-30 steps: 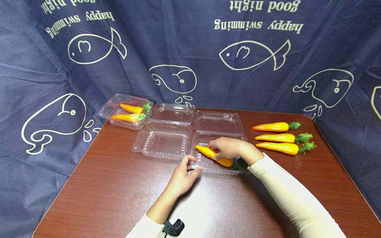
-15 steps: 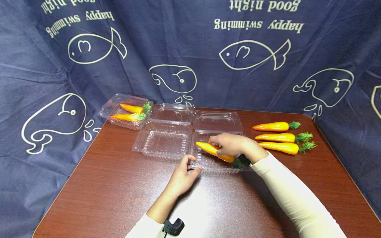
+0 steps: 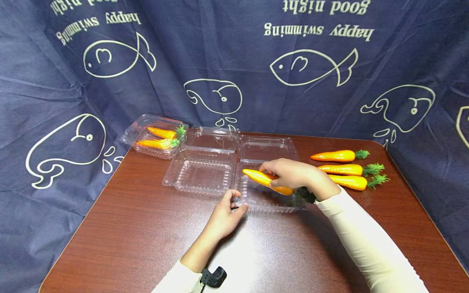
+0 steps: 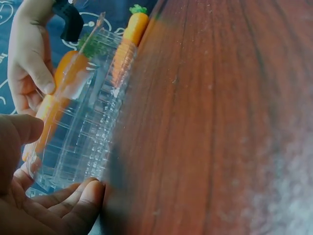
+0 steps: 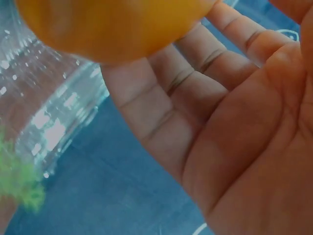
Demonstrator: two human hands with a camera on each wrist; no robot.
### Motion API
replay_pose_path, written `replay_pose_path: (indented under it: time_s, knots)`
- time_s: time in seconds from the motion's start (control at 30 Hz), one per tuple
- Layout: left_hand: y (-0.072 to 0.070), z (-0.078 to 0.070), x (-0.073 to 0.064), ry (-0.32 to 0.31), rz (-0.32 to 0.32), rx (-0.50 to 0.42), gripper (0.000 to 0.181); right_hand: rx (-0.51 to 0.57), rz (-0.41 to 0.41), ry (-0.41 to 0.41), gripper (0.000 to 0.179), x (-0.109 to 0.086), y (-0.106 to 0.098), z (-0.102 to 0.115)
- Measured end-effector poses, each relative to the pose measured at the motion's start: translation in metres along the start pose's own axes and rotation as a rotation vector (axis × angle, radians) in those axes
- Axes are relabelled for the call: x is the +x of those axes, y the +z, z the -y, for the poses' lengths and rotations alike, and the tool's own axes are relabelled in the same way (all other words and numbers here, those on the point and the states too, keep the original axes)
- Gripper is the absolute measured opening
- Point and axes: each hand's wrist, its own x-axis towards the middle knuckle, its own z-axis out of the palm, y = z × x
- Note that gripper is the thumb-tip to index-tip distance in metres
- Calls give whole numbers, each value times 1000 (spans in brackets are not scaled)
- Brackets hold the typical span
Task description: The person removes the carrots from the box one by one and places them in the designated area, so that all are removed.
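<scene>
My right hand holds an orange carrot between thumb and fingers, above the base of the right clear plastic clamshell box. The carrot's tip points left and slightly away from me. In the left wrist view, the green top of this carrot shows beyond the box wall. At the box's near left corner, my left hand pinches the rim with thumb and fingers. The right wrist view has the thick part of the carrot close up, with the fingers of my right hand behind it.
Another clamshell box lies with its lid folded back, directly left. At the far left, a box contains two carrots under a raised lid. Three carrots lie at the right. A blue curtain hangs behind the table.
My right hand has risen a little and moved away from me and to the right, carrying the carrot with it. My left hand has stayed at the box corner.
</scene>
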Motion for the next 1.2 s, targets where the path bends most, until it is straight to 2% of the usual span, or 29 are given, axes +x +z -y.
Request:
replay_pose_path:
  time_s: [0.3, 0.4, 0.63, 1.1, 1.2]
  knots:
    - [0, 0, 1, 12, -7, 30, 32, -12, -56, 24, 36, -18, -13, -2]
    - [0, -1, 2, -1, -4, 32, 32, -17, -64, 37, 37, -24, -17, -5]
    - [1, 0, 3, 16, -23, 40, 34, -1, -67, 42, 36, -39, -20, -13]
    - [4, -1, 4, 10, -46, 73, 35, 23, -69, 184, 35, -69, -18, -36]
    - [4, -2, 4, 6, -48, 81, 35, 26, -79, 187, 36, -74, -15, -40]
